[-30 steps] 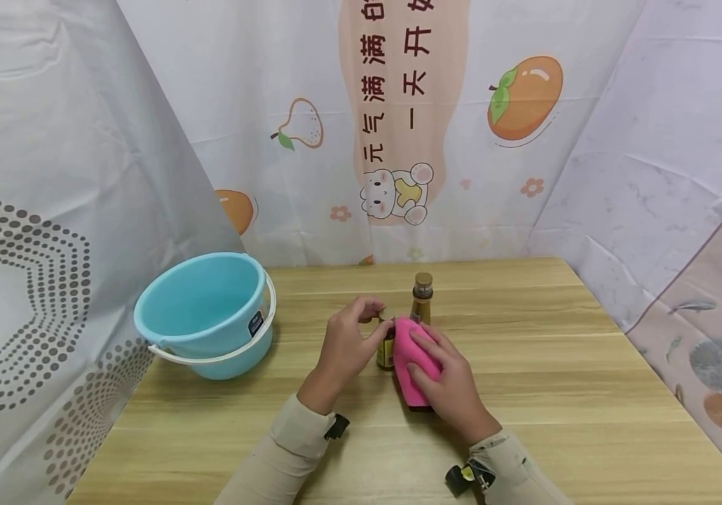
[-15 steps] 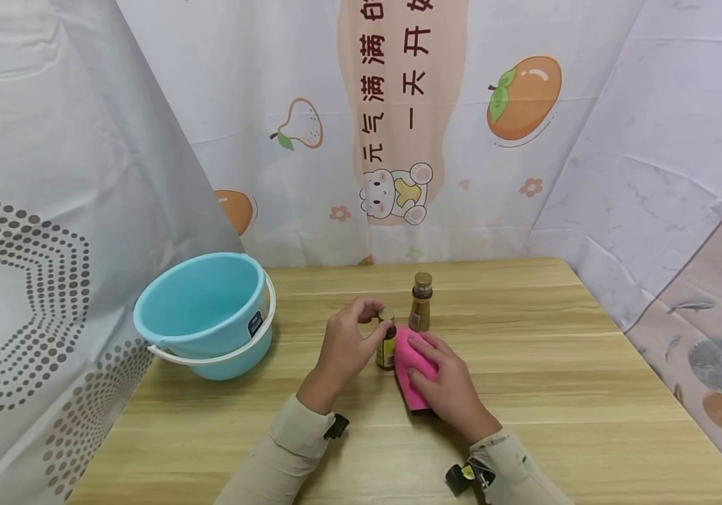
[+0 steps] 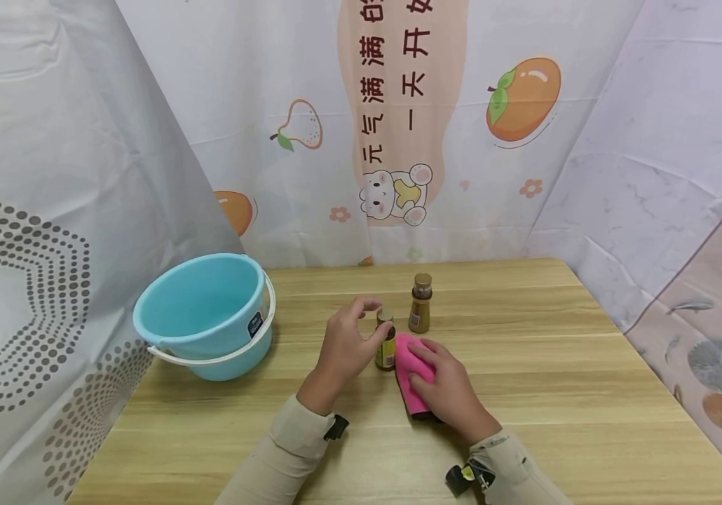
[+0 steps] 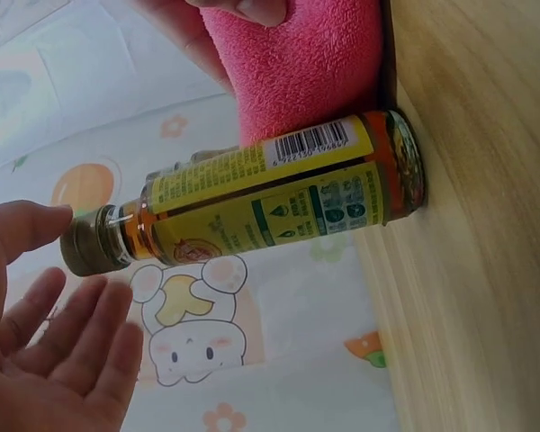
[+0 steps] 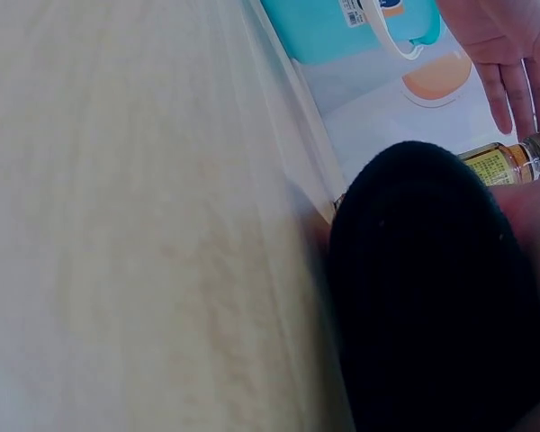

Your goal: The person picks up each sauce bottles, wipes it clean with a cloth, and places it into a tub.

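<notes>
A small glass bottle of amber liquid, with a yellow-green label and a dull gold cap, stands upright on the wooden table. My left hand is beside its top; in the left wrist view the thumb touches the cap while the other fingers lie loosely extended, apart from it. My right hand grips a pink terry cloth against the bottle's right side. The cloth's other face is dark and fills much of the right wrist view. Behind stands a second bottle, brown with a gold cap, touched by neither hand.
A light-blue bucket with a white handle stands at the table's left. Printed curtains hang behind the table and on both sides. A small camera is strapped to each wrist.
My right hand has lowered the pink cloth along the front bottle, uncovering the back bottle. My left fingers have loosened a little from the cap, the thumb staying near it.
</notes>
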{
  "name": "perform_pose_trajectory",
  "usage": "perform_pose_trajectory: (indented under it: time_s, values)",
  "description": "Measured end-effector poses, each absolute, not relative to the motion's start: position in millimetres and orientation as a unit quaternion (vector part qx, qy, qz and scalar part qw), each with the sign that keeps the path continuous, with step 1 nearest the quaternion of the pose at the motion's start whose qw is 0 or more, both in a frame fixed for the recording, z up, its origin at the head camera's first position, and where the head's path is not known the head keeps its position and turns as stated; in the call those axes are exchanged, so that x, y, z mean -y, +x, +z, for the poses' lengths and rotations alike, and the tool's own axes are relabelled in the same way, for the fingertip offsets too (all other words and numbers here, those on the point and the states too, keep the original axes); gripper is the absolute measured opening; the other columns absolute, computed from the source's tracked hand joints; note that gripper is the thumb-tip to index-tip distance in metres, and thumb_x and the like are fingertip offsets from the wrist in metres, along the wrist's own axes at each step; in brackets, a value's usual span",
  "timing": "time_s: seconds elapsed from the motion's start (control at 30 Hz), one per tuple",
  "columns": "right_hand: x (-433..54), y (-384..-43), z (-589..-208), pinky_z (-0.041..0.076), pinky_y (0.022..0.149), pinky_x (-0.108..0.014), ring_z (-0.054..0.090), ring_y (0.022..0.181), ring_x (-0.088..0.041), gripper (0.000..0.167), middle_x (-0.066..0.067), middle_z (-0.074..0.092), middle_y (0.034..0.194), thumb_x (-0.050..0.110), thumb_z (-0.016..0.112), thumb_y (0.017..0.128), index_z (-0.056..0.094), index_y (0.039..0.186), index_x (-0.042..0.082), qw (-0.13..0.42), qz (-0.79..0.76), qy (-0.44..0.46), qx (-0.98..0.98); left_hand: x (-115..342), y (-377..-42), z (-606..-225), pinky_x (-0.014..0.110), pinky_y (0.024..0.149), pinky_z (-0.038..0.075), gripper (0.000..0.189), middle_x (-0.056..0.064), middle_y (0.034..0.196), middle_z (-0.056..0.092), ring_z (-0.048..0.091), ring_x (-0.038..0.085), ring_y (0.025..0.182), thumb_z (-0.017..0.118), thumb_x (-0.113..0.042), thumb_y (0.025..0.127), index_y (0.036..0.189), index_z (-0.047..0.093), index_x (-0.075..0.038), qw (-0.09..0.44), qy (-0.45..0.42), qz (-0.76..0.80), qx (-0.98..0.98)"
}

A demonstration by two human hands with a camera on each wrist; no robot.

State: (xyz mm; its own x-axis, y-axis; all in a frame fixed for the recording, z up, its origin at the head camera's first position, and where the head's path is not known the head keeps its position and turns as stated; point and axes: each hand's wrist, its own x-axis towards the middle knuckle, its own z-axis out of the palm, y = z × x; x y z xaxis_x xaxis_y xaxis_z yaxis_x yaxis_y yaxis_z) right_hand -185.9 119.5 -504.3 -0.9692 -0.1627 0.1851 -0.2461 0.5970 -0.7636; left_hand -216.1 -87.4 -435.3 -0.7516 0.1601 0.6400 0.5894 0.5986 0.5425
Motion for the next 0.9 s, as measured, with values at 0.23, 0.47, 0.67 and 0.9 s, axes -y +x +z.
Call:
perform_pose_trajectory:
  time_s: [0.23,0.47,0.67,0.9]
  values:
    - [-119.1,-186.5,-504.7,0.047,0.113,-0.059,0.051,0.141,-0.04,0.054,-0.015,0.052,0.154,0.014,0.077,0.088,0.066,0.141,0.018,0.055,0.433,0.119,0.892,87.1,-215.9,-435.5,0.035,0.084,0.062,0.031,0.001,0.106,0.07,0.068,0.016,0.098,0.084,-0.024,0.09,0.114,0.069,-0.012,0.279,-0.201,-0.384,0.857]
    - [-119.5,-185.9,-505.1,0.054,0.106,-0.053,0.054,0.137,-0.035,0.055,-0.014,0.053,0.154,0.013,0.078,0.087,0.066,0.14,0.019,0.093,0.447,0.141,0.879,87.7,-216.2,-436.0,0.031,0.083,0.062,0.03,0.001,0.103,0.071,0.07,0.013,0.093,0.084,-0.022,0.089,0.113,0.068,-0.012,0.28,-0.203,-0.385,0.856]
    - [-120.2,-185.5,-504.7,0.06,0.09,-0.036,0.06,0.129,-0.025,0.055,-0.009,0.052,0.155,0.014,0.079,0.089,0.065,0.142,0.022,0.145,0.465,0.17,0.857,88.3,-216.6,-436.5,0.032,0.085,0.063,0.031,0.002,0.106,0.072,0.073,0.014,0.096,0.083,-0.02,0.09,0.114,0.068,-0.009,0.281,-0.214,-0.388,0.852]
    - [-120.5,-185.5,-504.6,0.051,0.104,-0.019,0.054,0.139,-0.026,0.058,-0.008,0.049,0.158,0.01,0.08,0.09,0.062,0.144,0.022,0.194,0.495,0.203,0.822,87.8,-216.5,-435.7,0.032,0.086,0.064,0.028,0.004,0.105,0.074,0.074,0.016,0.097,0.081,-0.015,0.092,0.115,0.068,-0.006,0.271,-0.233,-0.4,0.844]
